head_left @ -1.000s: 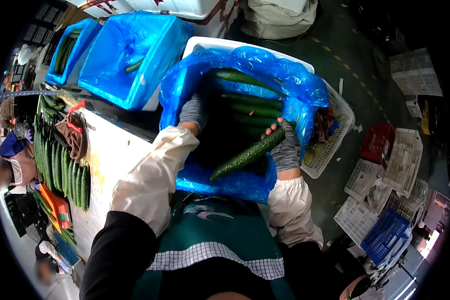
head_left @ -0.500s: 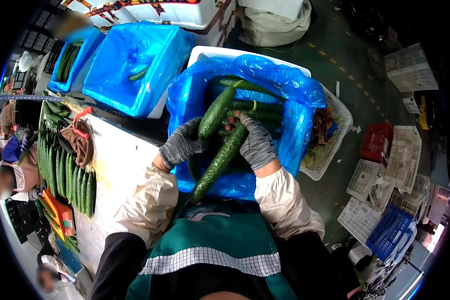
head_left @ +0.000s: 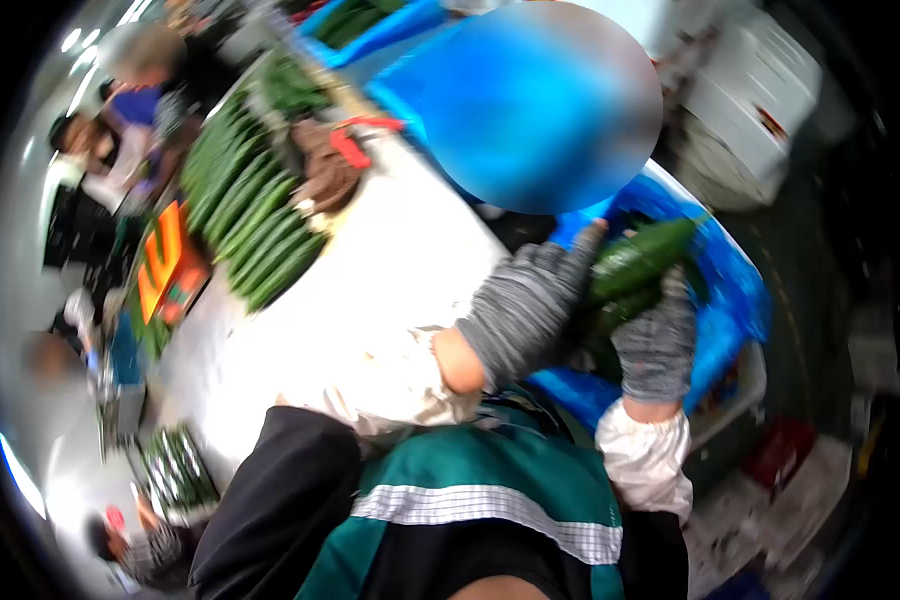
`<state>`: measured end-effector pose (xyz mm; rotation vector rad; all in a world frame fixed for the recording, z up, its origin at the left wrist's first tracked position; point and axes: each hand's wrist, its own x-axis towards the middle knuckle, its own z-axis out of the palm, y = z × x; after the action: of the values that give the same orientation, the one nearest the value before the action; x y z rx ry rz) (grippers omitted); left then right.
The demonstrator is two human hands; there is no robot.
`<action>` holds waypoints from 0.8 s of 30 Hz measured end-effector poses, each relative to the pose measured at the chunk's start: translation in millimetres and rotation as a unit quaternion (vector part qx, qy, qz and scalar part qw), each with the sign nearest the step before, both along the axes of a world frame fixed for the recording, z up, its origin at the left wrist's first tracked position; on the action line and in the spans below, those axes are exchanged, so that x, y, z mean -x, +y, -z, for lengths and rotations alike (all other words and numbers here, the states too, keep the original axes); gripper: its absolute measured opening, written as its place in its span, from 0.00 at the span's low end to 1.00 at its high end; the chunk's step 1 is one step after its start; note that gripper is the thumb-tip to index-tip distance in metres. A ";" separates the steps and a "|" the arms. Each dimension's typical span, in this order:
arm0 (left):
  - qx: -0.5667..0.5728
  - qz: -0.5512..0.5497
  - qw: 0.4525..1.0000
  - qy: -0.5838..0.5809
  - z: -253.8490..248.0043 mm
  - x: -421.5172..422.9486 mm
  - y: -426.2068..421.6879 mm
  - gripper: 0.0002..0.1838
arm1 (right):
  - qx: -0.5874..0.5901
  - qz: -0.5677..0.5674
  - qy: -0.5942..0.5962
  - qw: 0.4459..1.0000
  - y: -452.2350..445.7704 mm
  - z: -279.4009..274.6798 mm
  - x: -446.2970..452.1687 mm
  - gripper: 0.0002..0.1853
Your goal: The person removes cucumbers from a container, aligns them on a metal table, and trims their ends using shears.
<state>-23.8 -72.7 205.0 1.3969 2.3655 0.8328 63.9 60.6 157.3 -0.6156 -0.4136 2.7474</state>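
A: What are the hands doing?
B: Both wear grey knitted gloves with bare fingertips. The left hand [head_left: 530,308] lies with its fingers stretched along the left side of some cucumbers [head_left: 642,260]; the right hand [head_left: 660,335] has its fingers up against them from the lower right.
A: Pinching them, or only touching?
B: I can't tell. Blur and the gloves hide how firmly either one is closed.
A: And where are the cucumbers?
B: Between the two hands, over a blue-lined box [head_left: 745,305]. One slants across the top, with darker green showing underneath.
A: What's nearest the person?
B: White sleeve covers [head_left: 645,462] on the forearms, and a green apron [head_left: 495,465] with a checked band.
A: And to the left?
B: A pale desk [head_left: 410,260]. A row of cucumbers [head_left: 255,220] lies side by side on it, with a brown cloth [head_left: 327,168] beside them and a red item [head_left: 350,148] at the cloth.
A: Farther out?
B: An orange object [head_left: 173,270] near the desk's far side, a co-worker [head_left: 125,160] beyond, and at upper right a white box [head_left: 755,85].
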 end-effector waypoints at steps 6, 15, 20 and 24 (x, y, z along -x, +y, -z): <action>0.171 -0.135 0.964 0.155 -8.8 26.0 -109.0 0.52 | 0.377 -0.109 0.101 0.914 -108.0 40.6 73.9 0.21; 0.323 -0.188 0.921 0.110 62.1 82.6 -286.2 0.53 | 0.169 -0.226 -0.103 0.954 -300.1 107.9 158.7 0.19; 0.260 -0.173 0.920 0.236 102.8 109.5 -337.4 0.50 | 0.188 -0.244 -0.090 0.947 -340.7 132.5 181.1 0.23; 0.238 -0.130 0.935 0.229 113.3 128.7 -354.3 0.48 | 0.203 -0.259 -0.131 0.935 -346.9 128.8 191.2 0.24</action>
<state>-152.5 -427.1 91.7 1.1749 2.8772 -0.0578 -127.3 -286.2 28.6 -1.1268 -0.0535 3.2994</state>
